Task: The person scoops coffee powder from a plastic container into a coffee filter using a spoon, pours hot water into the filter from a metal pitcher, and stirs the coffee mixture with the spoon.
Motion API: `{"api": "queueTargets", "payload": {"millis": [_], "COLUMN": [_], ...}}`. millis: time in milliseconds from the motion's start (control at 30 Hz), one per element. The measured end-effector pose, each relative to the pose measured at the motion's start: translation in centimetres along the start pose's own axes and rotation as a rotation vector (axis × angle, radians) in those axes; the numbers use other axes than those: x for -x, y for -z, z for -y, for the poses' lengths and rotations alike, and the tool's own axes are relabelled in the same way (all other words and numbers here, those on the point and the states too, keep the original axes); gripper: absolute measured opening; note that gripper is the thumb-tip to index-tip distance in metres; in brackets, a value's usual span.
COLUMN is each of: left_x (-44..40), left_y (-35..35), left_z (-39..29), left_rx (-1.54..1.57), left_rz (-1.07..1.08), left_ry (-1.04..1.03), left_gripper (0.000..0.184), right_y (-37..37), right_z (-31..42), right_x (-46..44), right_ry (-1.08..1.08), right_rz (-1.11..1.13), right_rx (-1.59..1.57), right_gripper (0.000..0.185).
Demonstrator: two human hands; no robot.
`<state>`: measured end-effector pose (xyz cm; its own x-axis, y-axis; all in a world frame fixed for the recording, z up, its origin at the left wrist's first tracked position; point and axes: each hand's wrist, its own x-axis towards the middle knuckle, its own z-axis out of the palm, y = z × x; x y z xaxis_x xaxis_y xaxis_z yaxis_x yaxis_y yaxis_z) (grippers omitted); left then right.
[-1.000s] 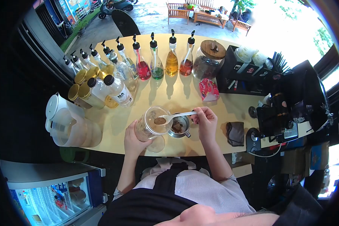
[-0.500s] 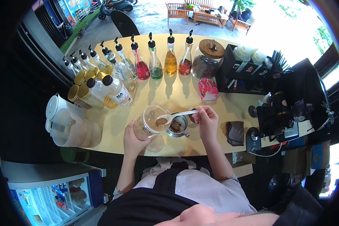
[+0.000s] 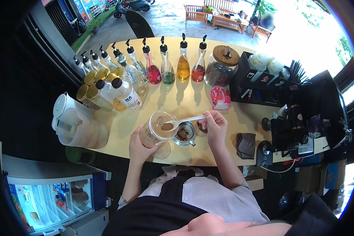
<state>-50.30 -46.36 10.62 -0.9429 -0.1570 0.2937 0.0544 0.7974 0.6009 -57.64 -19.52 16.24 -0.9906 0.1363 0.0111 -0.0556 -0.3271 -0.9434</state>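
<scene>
Pinching the spoon (image 3: 188, 120), the right hand (image 3: 215, 125) is holding powder (image 3: 167, 126) at the mouth of the jar (image 3: 155, 133); the left hand (image 3: 141, 142) is gripping the jar's side, just left of the cup (image 3: 194, 134). Since a moment ago, the hands are barely moving, so scooping is seemingly pausing. One bottle (image 3: 126, 94) is reading "NA"; the packet's (image 3: 221, 98) lettering is probably too blurred to trust.

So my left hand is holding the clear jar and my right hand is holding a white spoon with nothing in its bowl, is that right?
Not quite: the spoon isn't empty. The head view shows brown powder in the bowl of the white spoon in your right hand. Your left hand does hold the clear jar.
</scene>
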Motion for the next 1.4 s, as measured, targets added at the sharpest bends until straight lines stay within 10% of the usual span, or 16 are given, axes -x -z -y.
{"api": "queueTargets", "payload": {"millis": [1400], "left_x": [1.8], "left_y": [-6.2], "left_z": [2.0], "left_rx": [0.460], "left_rz": [-0.069], "left_ry": [0.221], "left_gripper": [0.088], "right_y": [7.2], "right_z": [-3.0], "right_x": [1.6], "right_ry": [0.033], "right_rz": [-0.027], "right_rx": [-0.090], "right_gripper": [0.020]}}
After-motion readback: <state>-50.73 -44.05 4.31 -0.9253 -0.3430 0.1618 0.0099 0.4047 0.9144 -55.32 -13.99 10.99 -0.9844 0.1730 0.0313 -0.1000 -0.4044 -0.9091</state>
